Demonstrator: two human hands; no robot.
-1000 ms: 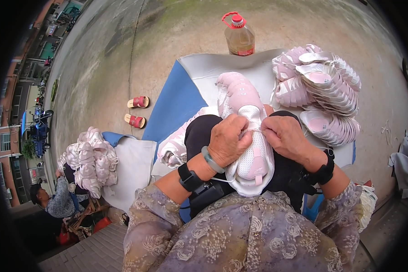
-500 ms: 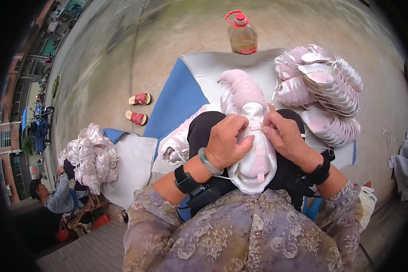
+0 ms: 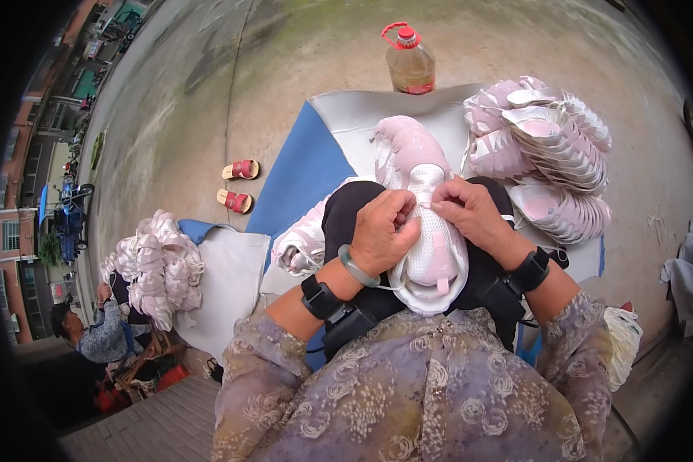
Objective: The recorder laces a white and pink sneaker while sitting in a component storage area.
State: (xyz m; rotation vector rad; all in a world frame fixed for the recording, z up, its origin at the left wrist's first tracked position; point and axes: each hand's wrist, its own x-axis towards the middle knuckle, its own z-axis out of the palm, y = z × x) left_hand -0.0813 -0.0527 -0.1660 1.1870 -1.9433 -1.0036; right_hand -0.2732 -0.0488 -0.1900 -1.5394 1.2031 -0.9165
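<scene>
1. Our left grip [image 3: 381, 232] is narrow, its fingers curled and the thumb close to the forefinger; we cannot tell whether a lace is pinched there.
2. Our right grip [image 3: 476, 219] is narrow too, its fingertips meeting the upper part of the tongue; what sits between them is too small for us to make out.
3. We have the pink and white shoe [image 3: 410, 148] on our lap between the dark-clad knees, its toe pointing away from us and its open end near our shirt [image 3: 431, 385].
4. Near that open end, we see a pink tab [image 3: 443, 286] on the white mesh tongue [image 3: 425, 248].
5. Beside our left knee lies another pink and white shoe [image 3: 300, 248].
6. Ahead of us spreads a pale sheet [image 3: 354, 115] with a blue part [image 3: 300, 165]; nested pink and white pieces [image 3: 566, 162] are piled to our right.
7. Beyond the sheet we see a red-capped bottle [image 3: 412, 68]; red sandals [image 3: 242, 169] lie to the left.
8. Farther left, a co-worker [image 3: 106, 337] sits beside a pink and white heap [image 3: 160, 269].
</scene>
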